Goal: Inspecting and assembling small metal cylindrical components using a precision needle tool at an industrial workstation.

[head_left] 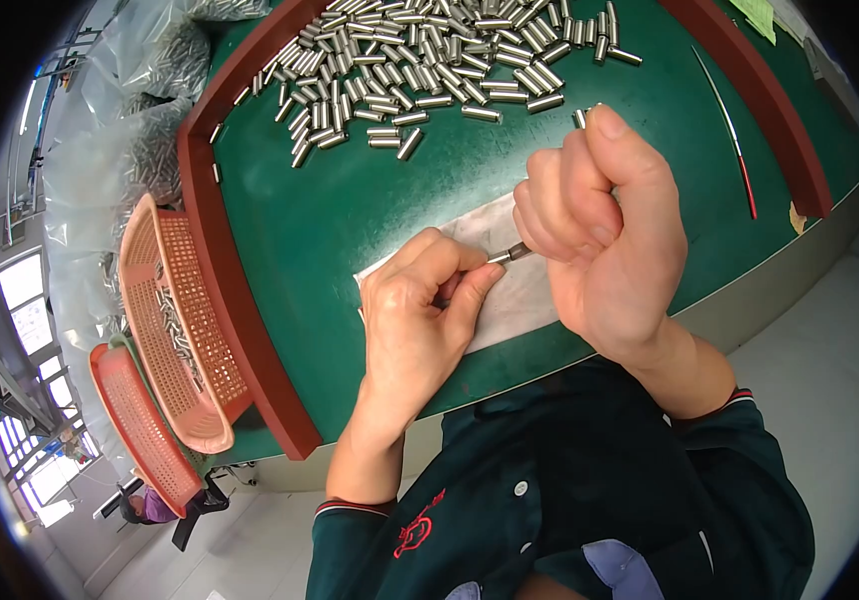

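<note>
Over a white cloth (515,318) on the green table, my left hand (412,310) pinches a small shiny metal cylinder (499,259) between thumb and fingertips. My right hand (615,230) is curled into a fist just to its right. A slim dark metal rod (520,250) runs from under the right fingers and meets the cylinder's end; most of it is hidden in the fist, so its kind is unclear. Beyond my hands lies a loose spread of metal cylinders (482,114). One more cylinder (580,119) is partly covered by my right hand.
Dark red rails border the table on the left (240,310) and right (770,110). A thin pointed tool with a red handle (746,185) lies at the right. Pink (215,360) and red (145,430) plastic baskets and clear bags of metal parts (155,150) stand outside the left rail.
</note>
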Demonstrator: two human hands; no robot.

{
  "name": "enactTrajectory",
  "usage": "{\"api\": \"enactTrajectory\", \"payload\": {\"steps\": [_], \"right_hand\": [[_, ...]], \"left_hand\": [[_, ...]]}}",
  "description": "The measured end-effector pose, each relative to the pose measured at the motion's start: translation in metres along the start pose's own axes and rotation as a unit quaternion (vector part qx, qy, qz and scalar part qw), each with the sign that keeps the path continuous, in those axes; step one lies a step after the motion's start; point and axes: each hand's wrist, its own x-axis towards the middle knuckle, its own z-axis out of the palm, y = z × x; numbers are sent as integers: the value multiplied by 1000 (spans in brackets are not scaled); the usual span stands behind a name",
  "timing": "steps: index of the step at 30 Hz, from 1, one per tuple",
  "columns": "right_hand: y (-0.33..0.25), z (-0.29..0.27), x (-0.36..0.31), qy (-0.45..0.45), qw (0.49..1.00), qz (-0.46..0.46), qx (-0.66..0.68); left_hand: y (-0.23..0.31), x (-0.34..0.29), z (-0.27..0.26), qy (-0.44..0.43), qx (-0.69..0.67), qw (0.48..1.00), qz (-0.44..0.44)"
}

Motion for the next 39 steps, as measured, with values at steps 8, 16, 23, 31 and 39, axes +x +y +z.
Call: {"api": "enactTrajectory", "payload": {"steps": [8, 16, 23, 31, 39], "right_hand": [[0, 8, 1, 22, 998, -1, -60], [10, 7, -1, -20, 988, -74, -135], [11, 15, -4, -45, 984, -73, -153], [7, 3, -9, -9, 995, -87, -48], [-16, -6, -2, -12, 996, -93, 11]], "left_hand": [[1, 0, 1, -6, -12, 1000, -13], [1, 4, -2, -26, -32, 999, -16], [1, 4, -1, -15, -39, 999, -16], [-1, -1, -7, 2, -135, 990, -26], [-9, 16, -33, -18, -668, 723, -174]]}}
